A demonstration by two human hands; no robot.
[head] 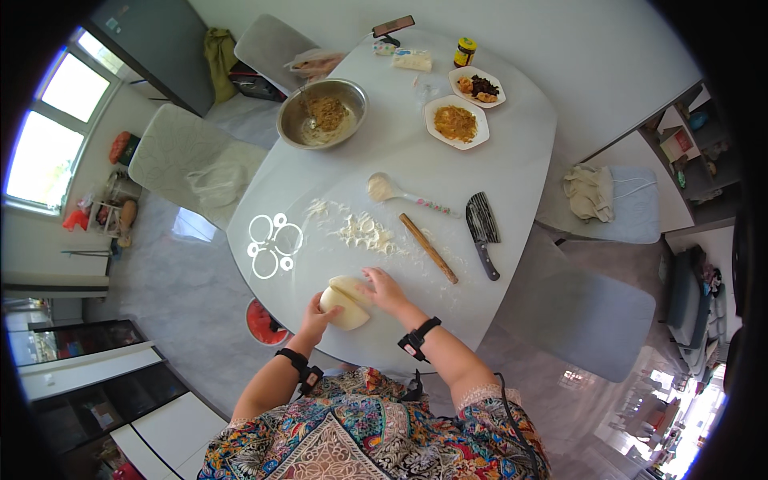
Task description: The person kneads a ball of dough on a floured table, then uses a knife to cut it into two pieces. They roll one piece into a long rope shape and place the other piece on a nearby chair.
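A pale lump of dough with a deep cleft lies near the table's front edge. My left hand grips its left side, thumb on top. My right hand touches or hovers at its right part, fingers spread; which of the two I cannot tell. Beyond the hands, white flour is scattered on the table. A wooden rolling pin lies to the right of the flour, and a cleaver with a dark handle lies farther right. Behind the rolling pin rests a flowered spoon with flour in its bowl.
A steel bowl of filling stands at the back left. Two plates of food and a lidded jar are at the back right. A phone on a stand is at the far edge. Chairs surround the table.
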